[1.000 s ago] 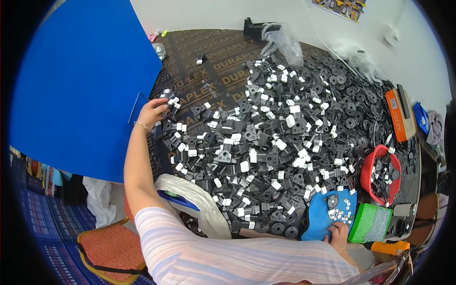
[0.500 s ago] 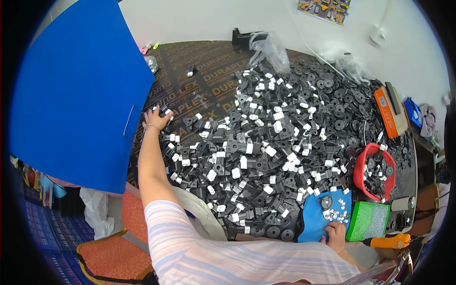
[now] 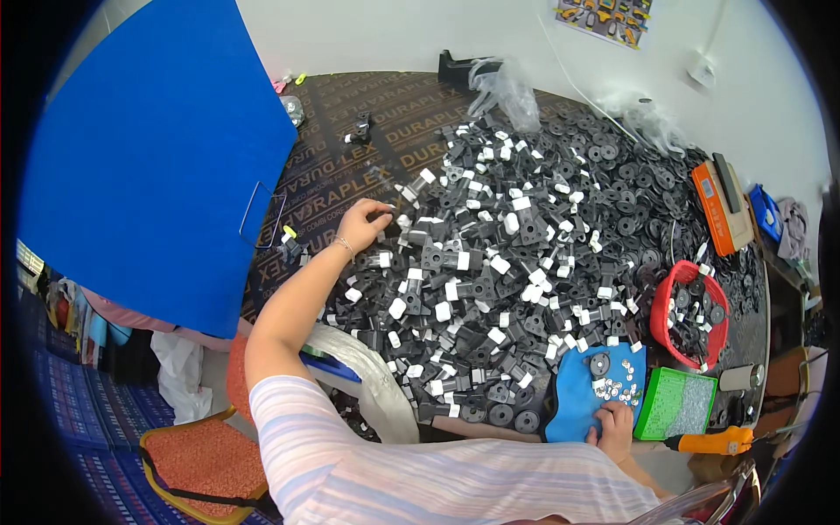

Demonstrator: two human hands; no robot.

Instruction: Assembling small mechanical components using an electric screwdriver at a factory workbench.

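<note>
While a red basket holds black parts, a green tray holds bits.

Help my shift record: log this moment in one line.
Left hand: at parts pile, left edge, grip unclear | Right hand: on blue mat | Nearby: red basket, green tray
</note>
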